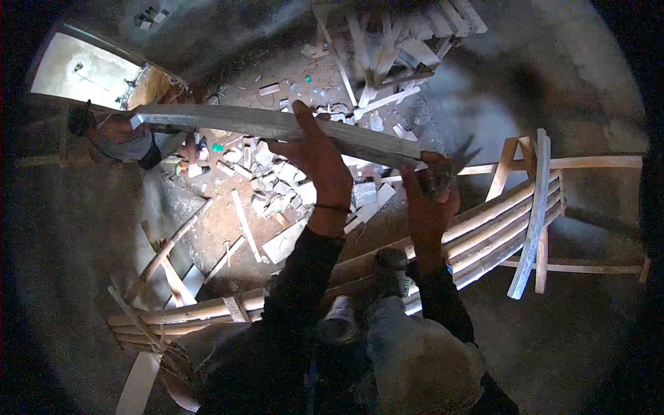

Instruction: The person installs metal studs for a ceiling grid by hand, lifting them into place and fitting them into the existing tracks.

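A long wooden plank [228, 120] is held up in front of me, slanting down from upper left to right. My left hand [319, 166] is closed around its middle, thumb below and a finger over the top edge. At the plank's right end my right hand [430, 207] is closed, its fingertips close to the wood. Something with blurred, pointed prongs [465, 153] sticks out by that hand; its kind and how it is held are unclear. Below, my shoes [340, 319] are on a platform of round wooden poles [494, 225].
A floor strewn with broken blocks [280, 180] and loose boards lies far below. Another person [128, 138] is at the far left, near a bright opening [86, 68]. An upright timber [531, 214] stands at the platform's right. Stacked planks [398, 52] lean at the back.
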{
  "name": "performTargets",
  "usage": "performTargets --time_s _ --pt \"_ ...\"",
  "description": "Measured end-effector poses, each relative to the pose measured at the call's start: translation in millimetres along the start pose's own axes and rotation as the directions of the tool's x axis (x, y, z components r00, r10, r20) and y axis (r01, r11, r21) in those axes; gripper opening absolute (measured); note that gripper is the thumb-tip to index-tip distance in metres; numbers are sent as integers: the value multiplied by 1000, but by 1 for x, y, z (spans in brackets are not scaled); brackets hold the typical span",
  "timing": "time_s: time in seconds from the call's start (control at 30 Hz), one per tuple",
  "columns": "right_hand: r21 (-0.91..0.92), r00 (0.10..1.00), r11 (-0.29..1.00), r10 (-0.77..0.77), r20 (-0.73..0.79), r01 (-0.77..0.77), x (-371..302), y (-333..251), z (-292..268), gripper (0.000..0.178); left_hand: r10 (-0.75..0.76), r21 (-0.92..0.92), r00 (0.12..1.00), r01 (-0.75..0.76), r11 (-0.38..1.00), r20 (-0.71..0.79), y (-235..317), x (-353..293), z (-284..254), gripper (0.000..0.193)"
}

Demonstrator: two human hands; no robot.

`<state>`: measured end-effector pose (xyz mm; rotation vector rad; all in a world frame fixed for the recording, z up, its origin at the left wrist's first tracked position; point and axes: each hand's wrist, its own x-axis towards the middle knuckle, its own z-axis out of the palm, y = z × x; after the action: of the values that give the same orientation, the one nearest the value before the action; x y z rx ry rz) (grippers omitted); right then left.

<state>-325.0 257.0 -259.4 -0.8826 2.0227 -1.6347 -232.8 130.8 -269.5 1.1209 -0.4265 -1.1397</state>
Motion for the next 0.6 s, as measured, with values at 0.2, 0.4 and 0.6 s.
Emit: performTargets --time_s 0.2,0.4,0.6 --pt "408 994 908 110 -11 -96 47 -39 -28 25 419 217 906 -422 880 64 22 -36 4 67" --pt "435 971 871 172 164 -228 99 -18 -63 21 348 221 138 -952 -212 927 82 -47 46 66" --pt "25 985 999 -37 167 34 105 35 -23 30 -361 72 112 -990 -123 926 -9 65 -2 59"
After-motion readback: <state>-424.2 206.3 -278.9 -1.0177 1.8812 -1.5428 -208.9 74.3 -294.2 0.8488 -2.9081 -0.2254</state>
